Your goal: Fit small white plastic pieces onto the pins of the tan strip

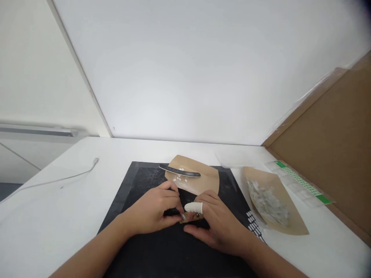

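My left hand is closed in a pinch over the black mat. At its fingertips is a small, shiny, pale piece too small to name. My right hand faces it, with a white finger cot on one finger. Its curled fingers and thumb are around a small yellow-brown strip, partly hidden between the two hands. The fingertips of both hands nearly meet there. Just beyond them, a dark curved nail file lies across a brown paper sheet.
Small white pieces lie by the file, and rows of white oblong pieces on the mat's right. A second brown paper bears a pile of translucent pieces. Beyond are a green-labelled clear strip and a cardboard panel. A cable lies left.
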The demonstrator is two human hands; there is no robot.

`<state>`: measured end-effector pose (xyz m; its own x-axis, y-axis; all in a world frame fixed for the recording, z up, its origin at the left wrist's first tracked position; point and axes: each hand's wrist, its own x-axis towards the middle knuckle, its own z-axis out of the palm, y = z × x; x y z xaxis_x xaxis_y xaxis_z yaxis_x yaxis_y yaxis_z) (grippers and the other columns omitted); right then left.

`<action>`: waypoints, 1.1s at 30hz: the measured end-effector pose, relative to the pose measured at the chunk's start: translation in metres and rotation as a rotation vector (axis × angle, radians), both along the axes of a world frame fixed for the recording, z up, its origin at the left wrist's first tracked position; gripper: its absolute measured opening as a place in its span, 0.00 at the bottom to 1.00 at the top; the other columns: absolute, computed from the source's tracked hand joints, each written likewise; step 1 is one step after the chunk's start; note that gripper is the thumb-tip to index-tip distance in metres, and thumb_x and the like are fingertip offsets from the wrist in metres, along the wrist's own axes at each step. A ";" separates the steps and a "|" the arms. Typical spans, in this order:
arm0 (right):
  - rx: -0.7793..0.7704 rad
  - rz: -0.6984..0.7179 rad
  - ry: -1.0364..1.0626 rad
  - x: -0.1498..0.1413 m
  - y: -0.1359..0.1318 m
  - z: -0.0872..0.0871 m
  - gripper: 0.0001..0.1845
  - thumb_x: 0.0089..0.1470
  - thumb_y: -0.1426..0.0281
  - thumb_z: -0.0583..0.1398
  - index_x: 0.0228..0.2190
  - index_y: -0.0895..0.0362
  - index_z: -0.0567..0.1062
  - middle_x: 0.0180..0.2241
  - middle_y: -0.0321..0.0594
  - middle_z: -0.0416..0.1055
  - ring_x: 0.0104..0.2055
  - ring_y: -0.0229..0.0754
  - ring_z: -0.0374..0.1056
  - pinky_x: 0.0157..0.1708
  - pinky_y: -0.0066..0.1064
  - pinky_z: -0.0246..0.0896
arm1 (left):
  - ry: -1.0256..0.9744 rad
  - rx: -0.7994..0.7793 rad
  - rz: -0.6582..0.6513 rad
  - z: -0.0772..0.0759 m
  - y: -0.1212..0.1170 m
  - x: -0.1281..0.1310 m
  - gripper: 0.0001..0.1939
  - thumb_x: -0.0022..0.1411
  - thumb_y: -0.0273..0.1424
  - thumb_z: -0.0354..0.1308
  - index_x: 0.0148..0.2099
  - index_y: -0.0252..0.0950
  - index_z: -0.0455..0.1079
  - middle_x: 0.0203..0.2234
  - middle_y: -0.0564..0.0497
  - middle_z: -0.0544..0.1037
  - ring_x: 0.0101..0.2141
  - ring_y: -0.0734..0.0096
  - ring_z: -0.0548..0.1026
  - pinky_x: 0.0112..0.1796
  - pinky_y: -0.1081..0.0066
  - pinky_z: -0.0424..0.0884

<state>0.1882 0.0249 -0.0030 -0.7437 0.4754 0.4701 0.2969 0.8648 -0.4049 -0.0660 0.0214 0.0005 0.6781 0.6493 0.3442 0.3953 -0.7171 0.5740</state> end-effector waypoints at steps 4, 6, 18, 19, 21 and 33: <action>0.097 -0.006 0.065 0.006 0.007 0.002 0.07 0.63 0.70 0.66 0.37 0.54 0.72 0.31 0.33 0.74 0.35 0.38 0.68 0.43 0.36 0.59 | 0.003 0.002 -0.007 0.003 -0.001 -0.002 0.14 0.59 0.39 0.72 0.43 0.39 0.78 0.35 0.50 0.81 0.43 0.61 0.73 0.48 0.61 0.73; 0.118 -0.038 0.120 0.011 0.011 0.006 0.08 0.62 0.69 0.67 0.34 0.54 0.72 0.30 0.33 0.74 0.34 0.38 0.68 0.41 0.35 0.60 | -0.005 0.016 0.003 0.004 -0.001 -0.002 0.13 0.61 0.39 0.71 0.43 0.38 0.78 0.35 0.50 0.81 0.42 0.61 0.74 0.48 0.61 0.73; 0.102 -0.325 0.188 0.034 0.023 0.019 0.14 0.70 0.71 0.56 0.32 0.52 0.77 0.29 0.36 0.77 0.33 0.41 0.69 0.38 0.35 0.60 | -0.049 0.165 0.139 -0.003 0.000 0.001 0.06 0.74 0.28 0.56 0.45 0.37 0.75 0.35 0.49 0.81 0.38 0.66 0.76 0.42 0.65 0.74; 0.098 -0.345 0.186 0.034 0.024 0.018 0.14 0.70 0.72 0.55 0.33 0.52 0.77 0.30 0.36 0.76 0.33 0.42 0.69 0.38 0.35 0.60 | -0.060 0.177 0.153 -0.004 0.001 0.001 0.06 0.74 0.28 0.56 0.46 0.36 0.75 0.35 0.49 0.81 0.38 0.66 0.76 0.42 0.64 0.75; 0.085 -0.406 0.179 0.036 0.025 0.015 0.15 0.71 0.72 0.53 0.35 0.52 0.77 0.31 0.37 0.76 0.34 0.42 0.68 0.39 0.35 0.60 | -0.075 0.196 0.181 -0.007 0.001 0.000 0.06 0.74 0.27 0.56 0.48 0.36 0.75 0.37 0.48 0.82 0.39 0.65 0.76 0.43 0.64 0.75; 0.109 -0.373 0.068 0.037 0.029 0.016 0.09 0.68 0.70 0.57 0.35 0.54 0.76 0.31 0.39 0.74 0.36 0.44 0.68 0.39 0.37 0.61 | 0.001 0.310 0.195 -0.007 0.000 0.003 0.06 0.73 0.27 0.57 0.48 0.35 0.75 0.36 0.48 0.82 0.38 0.64 0.78 0.41 0.64 0.76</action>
<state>0.2253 0.0534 0.0130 -0.4947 0.6516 0.5751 0.5746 0.7417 -0.3460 -0.0633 0.0218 -0.0070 0.5526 0.6312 0.5443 0.5420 -0.7682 0.3406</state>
